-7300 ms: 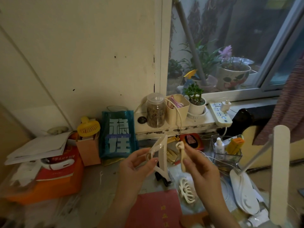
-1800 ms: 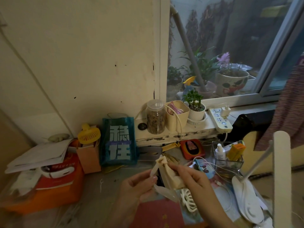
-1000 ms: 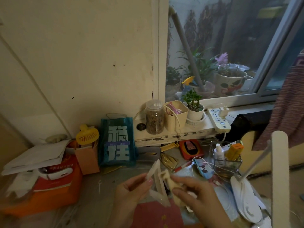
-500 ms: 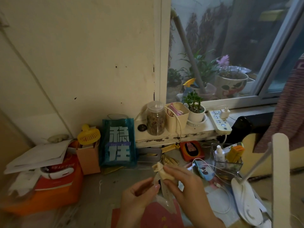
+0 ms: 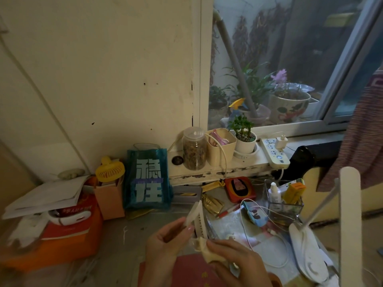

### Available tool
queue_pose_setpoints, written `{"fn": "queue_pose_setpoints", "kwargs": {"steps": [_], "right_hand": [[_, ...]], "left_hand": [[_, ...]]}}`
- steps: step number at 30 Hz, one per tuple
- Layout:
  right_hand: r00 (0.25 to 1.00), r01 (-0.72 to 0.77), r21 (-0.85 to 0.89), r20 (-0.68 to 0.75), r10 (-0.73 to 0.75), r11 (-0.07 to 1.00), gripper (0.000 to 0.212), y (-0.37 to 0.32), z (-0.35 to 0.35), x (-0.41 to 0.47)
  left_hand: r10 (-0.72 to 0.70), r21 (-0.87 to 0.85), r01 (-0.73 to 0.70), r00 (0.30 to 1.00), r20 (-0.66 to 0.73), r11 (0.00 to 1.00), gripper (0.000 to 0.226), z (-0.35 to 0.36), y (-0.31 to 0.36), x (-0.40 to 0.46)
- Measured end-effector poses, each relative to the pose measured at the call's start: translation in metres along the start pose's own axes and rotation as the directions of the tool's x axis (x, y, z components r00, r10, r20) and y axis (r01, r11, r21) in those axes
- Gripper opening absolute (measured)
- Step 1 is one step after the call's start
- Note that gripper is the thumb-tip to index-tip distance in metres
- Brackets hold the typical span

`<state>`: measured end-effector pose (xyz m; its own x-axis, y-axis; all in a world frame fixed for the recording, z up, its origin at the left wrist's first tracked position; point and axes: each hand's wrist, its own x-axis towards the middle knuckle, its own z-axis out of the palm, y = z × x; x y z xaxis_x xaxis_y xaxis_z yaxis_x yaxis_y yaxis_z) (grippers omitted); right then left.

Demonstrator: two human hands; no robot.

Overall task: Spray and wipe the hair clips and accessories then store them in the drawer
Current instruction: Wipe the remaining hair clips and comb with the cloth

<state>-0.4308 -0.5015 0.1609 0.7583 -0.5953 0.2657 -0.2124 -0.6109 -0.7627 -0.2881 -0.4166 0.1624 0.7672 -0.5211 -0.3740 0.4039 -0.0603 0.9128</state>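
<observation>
The left hand (image 5: 165,243) holds the white hair clip (image 5: 196,218) raised over the tabletop (image 5: 116,243), grip pinched at its lower end; the right hand (image 5: 234,259) presses a crumpled cloth (image 5: 204,248) against its base, fingers curled round it.

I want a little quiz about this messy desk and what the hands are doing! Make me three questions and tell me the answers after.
1. True or false: the left hand holds the white hair clip.
2. What does the right hand pinch? A) a cream cloth B) a spray bottle C) a pen
3. Fill in: the yellow fan stands to the ____ of the blue bag.

Key:
1. True.
2. A, the cream cloth, pressed against the clip's lower end.
3. Left.
</observation>
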Motion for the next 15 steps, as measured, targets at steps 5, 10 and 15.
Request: {"fn": "queue_pose_setpoints", "kwargs": {"steps": [5, 10, 15], "right_hand": [[0.960, -0.276, 0.287, 0.130, 0.248, 0.917, 0.052, 0.014, -0.017, -0.002], [0.907, -0.371, 0.637, 0.092, 0.412, 0.676, 0.037, 0.017, -0.025, 0.011], [0.881, -0.427, 0.733, 0.205, 0.426, 0.530, 0.033, 0.018, -0.012, 0.020]], "left_hand": [[-0.018, 0.022, 0.017, 1.000, 0.025, 1.000, 0.026, -0.002, -0.004, 0.000], [-0.048, 0.036, 0.046, 0.997, 0.065, 0.998, 0.018, -0.004, 0.000, 0.000], [-0.086, 0.063, 0.080, 0.991, 0.106, 0.995, 0.020, -0.002, -0.006, -0.004]]}}
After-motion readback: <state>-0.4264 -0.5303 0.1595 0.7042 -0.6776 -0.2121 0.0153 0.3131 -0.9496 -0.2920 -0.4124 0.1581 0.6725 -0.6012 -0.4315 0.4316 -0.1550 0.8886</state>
